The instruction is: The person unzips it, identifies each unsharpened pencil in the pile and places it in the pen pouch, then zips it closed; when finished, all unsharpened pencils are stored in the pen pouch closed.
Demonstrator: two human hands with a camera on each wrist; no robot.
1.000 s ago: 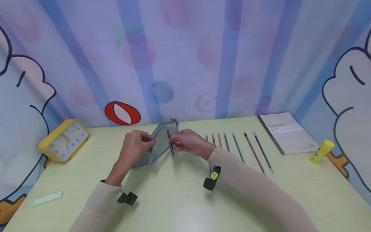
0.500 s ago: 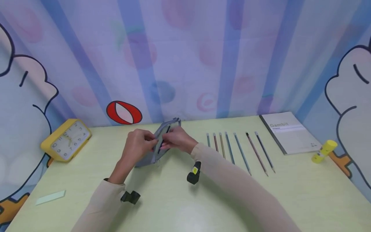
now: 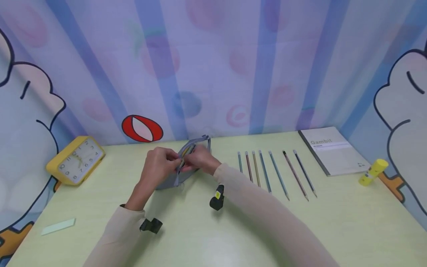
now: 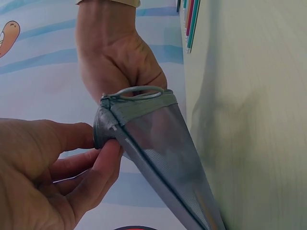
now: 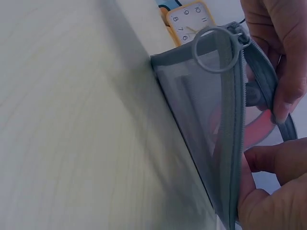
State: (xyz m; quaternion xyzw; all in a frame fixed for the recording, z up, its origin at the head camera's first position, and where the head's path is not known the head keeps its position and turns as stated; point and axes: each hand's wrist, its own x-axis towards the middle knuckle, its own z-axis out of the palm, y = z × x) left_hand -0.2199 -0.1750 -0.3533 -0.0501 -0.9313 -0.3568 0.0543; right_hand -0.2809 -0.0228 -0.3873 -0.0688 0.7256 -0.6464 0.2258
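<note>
A grey mesh pencil case [image 3: 170, 181] with a zip stands tilted on the table, its mouth spread apart. My left hand [image 3: 158, 165] pinches one zipped edge of the mouth between thumb and fingers. My right hand [image 3: 201, 159] reaches into the mouth from the other side, its fingertips hidden inside; I cannot tell whether they still grip the dark pen. In the right wrist view, a ring zip pull [image 5: 216, 49] hangs at the near end of the case, and a dark long shape [image 5: 192, 100] shows through the mesh.
Several pencils [image 3: 278, 174] lie in a row right of the case. Farther right are a grey-white notebook [image 3: 333, 157] and a yellow glue stick [image 3: 373, 172]. A yellow clock [image 3: 80, 161] stands at left, with a pale green strip [image 3: 58, 227] nearer the front. A curtain [image 3: 217, 74] hangs behind.
My right hand has moved left with a slim dark pen and gone into the case's mouth; the pen is now mostly out of sight. My left hand stays on the edge.
</note>
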